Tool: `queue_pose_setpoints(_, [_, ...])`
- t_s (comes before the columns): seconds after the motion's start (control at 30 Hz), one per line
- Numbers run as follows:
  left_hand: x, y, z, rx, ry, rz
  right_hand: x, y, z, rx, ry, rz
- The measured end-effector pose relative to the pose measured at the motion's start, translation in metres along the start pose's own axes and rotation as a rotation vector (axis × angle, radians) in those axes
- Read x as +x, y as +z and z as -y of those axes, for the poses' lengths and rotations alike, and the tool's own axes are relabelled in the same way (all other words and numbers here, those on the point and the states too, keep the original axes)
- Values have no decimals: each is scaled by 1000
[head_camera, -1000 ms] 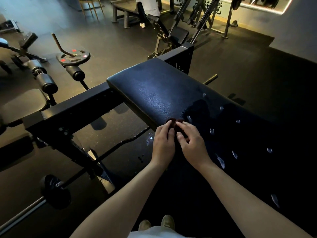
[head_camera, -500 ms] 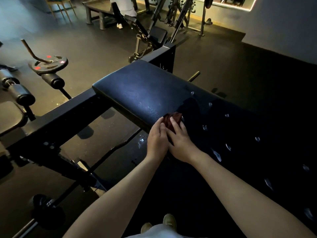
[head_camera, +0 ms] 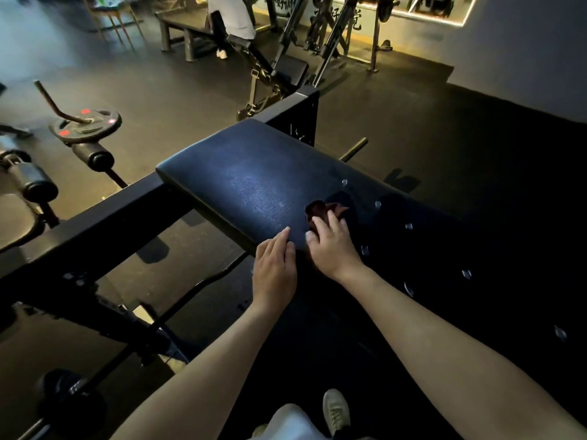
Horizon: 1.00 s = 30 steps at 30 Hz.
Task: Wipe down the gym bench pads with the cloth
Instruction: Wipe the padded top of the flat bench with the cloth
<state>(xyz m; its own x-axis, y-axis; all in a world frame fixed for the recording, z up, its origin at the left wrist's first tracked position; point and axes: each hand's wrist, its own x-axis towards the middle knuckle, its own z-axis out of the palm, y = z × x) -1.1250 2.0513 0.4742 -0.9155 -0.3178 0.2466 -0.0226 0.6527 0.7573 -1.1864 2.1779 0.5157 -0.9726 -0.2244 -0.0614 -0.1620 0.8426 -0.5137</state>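
Wipe step: cloth (head_camera: 324,208) is pressed onto bench pad (head_camera: 251,182) by flattish right hand (head_camera: 333,247), empty left hand (head_camera: 275,269) is laid open at edge; a sweep across is likely needed next.

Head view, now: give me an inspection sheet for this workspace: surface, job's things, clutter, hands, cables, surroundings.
Surface: dark glossy bench pad on a black frame beam.
Job's things: dark red cloth, bunched on the pad.
Clutter: loaded bar low beside the bench.
Hands: right hand lies on the cloth, fingers over it; left hand rests on the pad's edge, holding nothing.
Cables: nothing seen.
Surroundings: weight plate at left; seated person far off.
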Motion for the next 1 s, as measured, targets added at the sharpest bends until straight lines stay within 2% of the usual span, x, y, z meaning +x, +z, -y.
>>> queue_pose_setpoints(0.07, [9, 5, -7, -5, -37, -43, -10, 8, 1, 33, -110, 25])
queue_pose_setpoints(0.17, [22, 15, -13, 59, -51, -33, -4, 7, -19, -60, -235, 68])
queue_pose_setpoints(0.23, [24, 22, -13, 140, -39, -34, 20, -2, -35, -130, -233, 26])
queue_pose_setpoints(0.3, [21, 25, -10, 217, -22, -34, 43, -11, -47, -148, -148, 2])
queue_pose_setpoints(0.37, [20, 27, -7, 251, -10, -38, 55, -15, -49, -106, -65, -2])
queue_pose_setpoints(0.43, [20, 29, -7, 256, -5, -62, 53, -11, -43, -52, -69, -37])
queue_pose_setpoints(0.6, [20, 32, -5, 229, -18, -95, 9, 10, -28, -9, -339, 8])
queue_pose_setpoints(0.7, [20, 32, -5, 235, -17, -95, 10, 8, -36, -68, -428, 38])
queue_pose_setpoints(0.77, [21, 32, -4, 252, -14, -100, 30, -1, -47, -125, -380, -17])
queue_pose_setpoints(0.9, [21, 31, -5, 260, -6, -93, 56, -17, -62, -110, -124, -98])
queue_pose_setpoints(1.0, [21, 31, -4, 249, -7, -95, 40, -6, -45, -55, -197, -74])
